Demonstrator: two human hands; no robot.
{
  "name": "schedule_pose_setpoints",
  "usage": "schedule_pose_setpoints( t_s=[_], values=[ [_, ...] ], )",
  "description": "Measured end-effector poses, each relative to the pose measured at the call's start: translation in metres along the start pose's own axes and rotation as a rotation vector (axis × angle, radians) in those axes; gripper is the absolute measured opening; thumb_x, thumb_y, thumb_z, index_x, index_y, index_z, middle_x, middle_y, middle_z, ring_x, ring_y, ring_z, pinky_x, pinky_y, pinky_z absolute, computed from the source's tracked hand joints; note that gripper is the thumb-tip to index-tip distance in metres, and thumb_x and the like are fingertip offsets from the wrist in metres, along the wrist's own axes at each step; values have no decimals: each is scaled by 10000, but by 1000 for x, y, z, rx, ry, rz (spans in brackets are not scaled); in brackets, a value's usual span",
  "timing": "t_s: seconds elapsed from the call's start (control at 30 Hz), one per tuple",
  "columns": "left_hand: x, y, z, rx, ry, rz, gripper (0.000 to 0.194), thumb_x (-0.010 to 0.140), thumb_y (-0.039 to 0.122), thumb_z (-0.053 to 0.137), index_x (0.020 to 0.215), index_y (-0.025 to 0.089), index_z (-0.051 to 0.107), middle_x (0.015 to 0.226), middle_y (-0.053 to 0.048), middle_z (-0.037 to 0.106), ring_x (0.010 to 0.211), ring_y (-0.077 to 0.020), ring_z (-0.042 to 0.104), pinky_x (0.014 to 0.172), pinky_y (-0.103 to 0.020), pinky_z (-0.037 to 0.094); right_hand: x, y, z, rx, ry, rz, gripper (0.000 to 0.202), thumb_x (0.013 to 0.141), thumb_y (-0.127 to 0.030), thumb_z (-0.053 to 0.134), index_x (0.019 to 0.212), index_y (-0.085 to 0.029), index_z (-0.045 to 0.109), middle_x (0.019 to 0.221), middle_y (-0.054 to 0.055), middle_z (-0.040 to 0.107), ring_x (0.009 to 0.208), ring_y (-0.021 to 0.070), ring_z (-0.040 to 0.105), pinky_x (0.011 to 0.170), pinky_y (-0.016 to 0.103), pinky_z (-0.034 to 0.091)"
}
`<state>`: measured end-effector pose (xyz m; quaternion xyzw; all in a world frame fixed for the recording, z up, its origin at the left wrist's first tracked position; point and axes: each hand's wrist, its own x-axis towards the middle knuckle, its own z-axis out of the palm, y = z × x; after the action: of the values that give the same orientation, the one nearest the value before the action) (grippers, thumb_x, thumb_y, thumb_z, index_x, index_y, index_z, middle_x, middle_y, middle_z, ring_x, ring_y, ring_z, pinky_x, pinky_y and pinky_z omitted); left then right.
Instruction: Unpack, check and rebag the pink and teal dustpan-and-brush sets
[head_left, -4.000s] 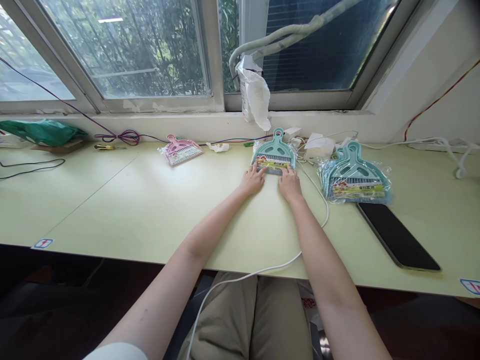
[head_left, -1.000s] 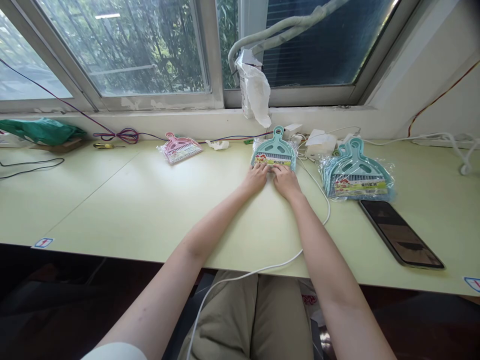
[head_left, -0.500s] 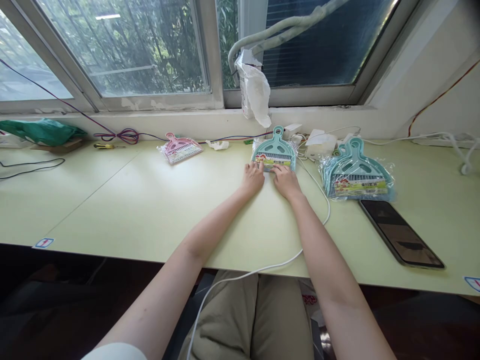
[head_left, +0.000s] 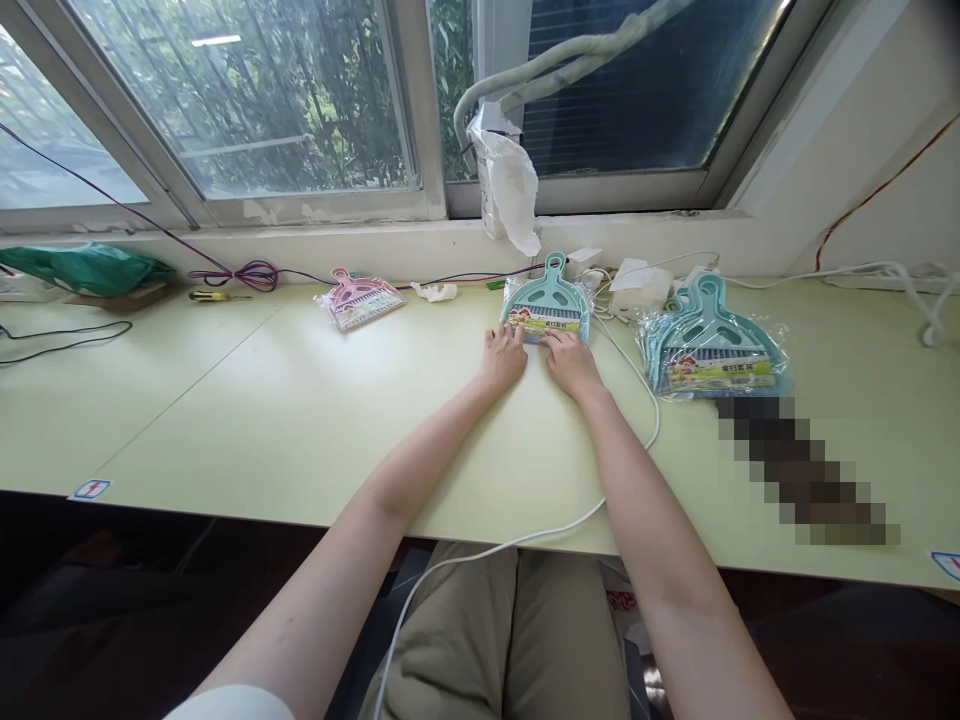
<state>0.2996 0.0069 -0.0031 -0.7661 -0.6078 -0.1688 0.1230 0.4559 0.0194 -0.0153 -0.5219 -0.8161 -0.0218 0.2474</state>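
Observation:
A mint-green dustpan and brush set (head_left: pixel 551 298) in clear wrapping lies on the table straight ahead, its handle pointing to the window. My left hand (head_left: pixel 505 357) grips its near left edge, fingertips over the printed label. At the near right edge my right hand (head_left: pixel 571 362) grips the same set, its thumb reaching inward. The thumbs and the undersides of the fingers are partly hidden. To the right sits a stack of the same mint-green sets (head_left: pixel 716 345). A pink dustpan and brush set (head_left: pixel 364 298) lies farther left.
A white cable (head_left: pixel 652 400) loops past my right arm and over the table's front edge. A phone (head_left: pixel 806 470), pixelated now, lies right of it. Crumpled tissue (head_left: pixel 435 291), a yellow-handled screwdriver (head_left: pixel 210 296) and a green bag (head_left: pixel 94 268) lie along the back.
Both hands stay on the mint-green set with no clear movement. The view has shifted very slightly. The phone on the right is now pixelated.

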Motion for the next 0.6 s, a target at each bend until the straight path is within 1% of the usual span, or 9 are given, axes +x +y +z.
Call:
schedule_pose_setpoints(
  t_s=[0.17,0.27,0.5,0.6],
  values=[
    [-1,-3,0,-19,-14,6,433,905,186,380,1318,134,501,1377,-177,533,1222,-306,458,964,-445,352,-1,0,0,10,17,-8,432,871,-89,419,1222,-147,664,1396,104,578,1242,295,501,1005,474,447],
    [-1,-3,0,-22,-12,25,459,896,174,385,1344,152,481,1435,-157,497,1254,-298,439,966,-439,356,-1,0,0,6,21,-9,429,868,-83,426,1218,-145,667,1395,100,578,1239,293,506,1009,467,448],
    [-1,-3,-1,-20,-51,69,497,899,153,358,1386,178,454,1498,-121,445,1299,-271,414,962,-410,368,-2,-2,-2,9,21,-9,428,875,-81,411,1218,-132,663,1390,94,581,1248,299,503,1011,469,454],
    [-1,-2,-2,-10,-46,52,496,901,169,367,1387,185,462,1480,-126,456,1287,-272,418,967,-418,364,-2,-1,-2,16,18,-8,428,873,-80,406,1212,-129,663,1390,97,578,1246,304,498,1008,475,459]
  ],
)
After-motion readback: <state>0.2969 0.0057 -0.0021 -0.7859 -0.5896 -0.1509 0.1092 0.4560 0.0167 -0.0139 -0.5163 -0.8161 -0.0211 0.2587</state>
